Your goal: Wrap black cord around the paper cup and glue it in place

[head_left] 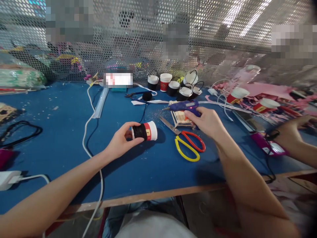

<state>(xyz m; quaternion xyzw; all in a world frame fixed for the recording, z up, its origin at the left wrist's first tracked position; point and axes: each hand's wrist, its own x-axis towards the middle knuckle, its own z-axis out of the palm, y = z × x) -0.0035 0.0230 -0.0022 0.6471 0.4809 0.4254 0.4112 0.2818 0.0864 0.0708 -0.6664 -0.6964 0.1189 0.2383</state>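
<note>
My left hand (121, 140) grips a small paper cup (146, 131) that lies on its side just above the blue table (61, 138); the cup is partly wrapped in black material, with red and white showing near its rim. My right hand (206, 121) is closed around the handle of a blue glue gun (184, 105), whose nozzle points left over a small stack of wooden sticks (179, 118). Scissors with a red and a yellow handle (187, 143) lie on the table between my two hands.
Several black-wrapped cups with wire handles (178, 86) stand at the back by the perforated metal screen. White cables (86, 132) cross the table. Another person's arm (294, 138) reaches in at right beside a pink phone (268, 145) and pink scraps. The table's front edge (158, 195) runs near me.
</note>
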